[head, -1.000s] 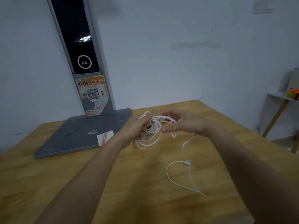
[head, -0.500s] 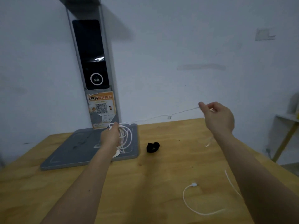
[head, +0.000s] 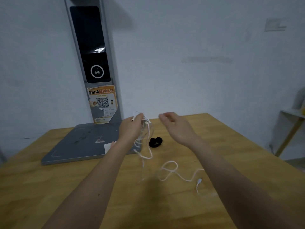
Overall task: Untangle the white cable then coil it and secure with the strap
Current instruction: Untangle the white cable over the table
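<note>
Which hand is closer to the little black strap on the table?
Hard to call, perhaps the left. The left hand grips the white cable up and left of the black strap. The right hand, holding nothing, hovers up and right of it.

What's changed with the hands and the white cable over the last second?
The right hand drew a strand out to the right, then came back toward the left hand and now holds none of it that shows. The freed length of white cable lies looped on the table. The left hand kept its grip on the bundle; the black strap stays on the table.
</note>
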